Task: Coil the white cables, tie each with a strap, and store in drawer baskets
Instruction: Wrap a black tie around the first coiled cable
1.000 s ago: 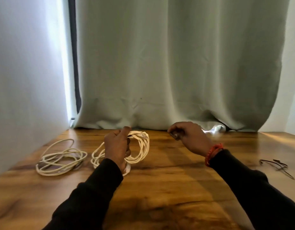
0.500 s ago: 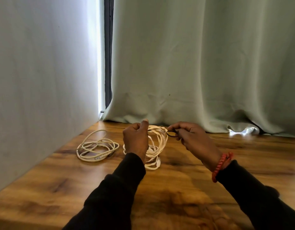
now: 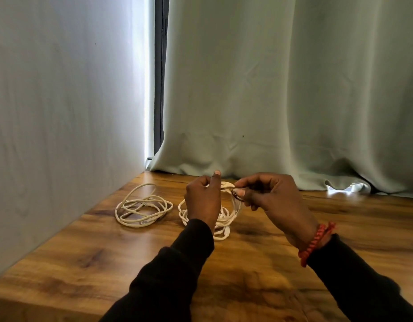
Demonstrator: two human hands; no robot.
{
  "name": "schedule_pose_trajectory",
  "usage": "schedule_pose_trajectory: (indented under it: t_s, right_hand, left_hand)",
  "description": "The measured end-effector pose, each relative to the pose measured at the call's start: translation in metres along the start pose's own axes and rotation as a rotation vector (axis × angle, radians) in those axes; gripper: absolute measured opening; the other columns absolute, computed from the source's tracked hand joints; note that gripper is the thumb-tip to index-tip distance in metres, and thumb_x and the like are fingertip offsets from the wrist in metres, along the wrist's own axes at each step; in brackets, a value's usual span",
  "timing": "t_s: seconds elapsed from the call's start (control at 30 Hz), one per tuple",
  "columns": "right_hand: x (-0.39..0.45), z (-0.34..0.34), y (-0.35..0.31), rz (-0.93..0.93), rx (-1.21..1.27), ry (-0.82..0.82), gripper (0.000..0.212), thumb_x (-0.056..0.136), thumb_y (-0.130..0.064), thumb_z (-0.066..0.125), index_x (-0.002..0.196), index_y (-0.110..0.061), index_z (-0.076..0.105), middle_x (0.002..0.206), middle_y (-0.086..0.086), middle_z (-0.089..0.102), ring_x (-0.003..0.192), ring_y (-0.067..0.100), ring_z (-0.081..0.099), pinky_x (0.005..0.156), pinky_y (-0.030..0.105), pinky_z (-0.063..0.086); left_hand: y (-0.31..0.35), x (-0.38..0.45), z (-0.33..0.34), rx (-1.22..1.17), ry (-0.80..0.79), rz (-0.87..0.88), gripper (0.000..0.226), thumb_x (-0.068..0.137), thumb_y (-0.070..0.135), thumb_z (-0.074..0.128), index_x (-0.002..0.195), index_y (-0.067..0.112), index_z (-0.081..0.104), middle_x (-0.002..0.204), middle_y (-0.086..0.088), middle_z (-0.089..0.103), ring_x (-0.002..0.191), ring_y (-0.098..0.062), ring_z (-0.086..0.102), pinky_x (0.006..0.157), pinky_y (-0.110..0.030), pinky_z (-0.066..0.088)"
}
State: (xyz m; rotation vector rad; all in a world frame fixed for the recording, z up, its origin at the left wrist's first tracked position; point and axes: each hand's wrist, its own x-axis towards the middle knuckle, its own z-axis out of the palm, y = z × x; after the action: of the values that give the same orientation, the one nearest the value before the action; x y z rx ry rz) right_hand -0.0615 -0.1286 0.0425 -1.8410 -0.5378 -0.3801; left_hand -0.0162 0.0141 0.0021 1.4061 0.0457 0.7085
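Two hands work: left hand (image 3: 202, 201) grips coiled cable (image 3: 224, 219), right hand (image 3: 274, 201) pinches dark strap (image 3: 236, 195).

No readable text, no labels, no brands, no numbers — nothing legible on the cables (image 3: 144, 211), table (image 3: 258, 275) or curtain (image 3: 282, 89).

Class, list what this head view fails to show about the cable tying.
- Left hand hides where it grips the held coil.
- Dark strap: partly covered by right hand fingers; too small to tell whether it wraps the cable.
- Drawer baskets: outside the frame.
- Loose coil connectors: too small.
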Motion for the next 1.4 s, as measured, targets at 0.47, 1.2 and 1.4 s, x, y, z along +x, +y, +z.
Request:
schedule_pose_trajectory:
  t_s: [0.47, 1.2, 1.4]
  right_hand:
    - [0.038, 0.002, 0.013, 0.145, 0.146, 0.175, 0.013, 0.074, 0.004, 0.080, 0.083, -0.004, 0.077, 0.077, 0.008, 0.076, 0.077, 0.019, 0.075, 0.071, 0.027, 0.059]
    - [0.041, 0.002, 0.018, 0.264, 0.376, 0.003, 0.015, 0.085, 0.009, 0.060, 0.093, 0.003, 0.070, 0.082, 0.018, 0.075, 0.068, 0.023, 0.071, 0.060, 0.029, 0.057]
    - [0.032, 0.009, 0.015, -0.036, -0.262, 0.326, 0.007, 0.084, -0.018, 0.075, 0.081, -0.024, 0.073, 0.080, -0.008, 0.071, 0.076, 0.007, 0.066, 0.067, 0.021, 0.052]
  left_hand:
    - [0.002, -0.012, 0.007, 0.037, -0.242, 0.131, 0.045, 0.101, 0.037, 0.058, 0.072, 0.003, 0.065, 0.055, 0.003, 0.050, 0.054, -0.013, 0.049, 0.052, -0.030, 0.043]
    - [-0.004, -0.002, 0.008, -0.159, -0.239, -0.160, 0.032, 0.101, 0.033, 0.060, 0.098, 0.002, 0.069, 0.076, -0.010, 0.064, 0.054, -0.013, 0.055, 0.041, -0.021, 0.037]
    - [-0.005, 0.000, 0.007, -0.145, -0.229, -0.205, 0.026, 0.100, 0.033, 0.060, 0.087, 0.011, 0.062, 0.061, 0.001, 0.045, 0.047, -0.007, 0.040, 0.041, -0.023, 0.030]
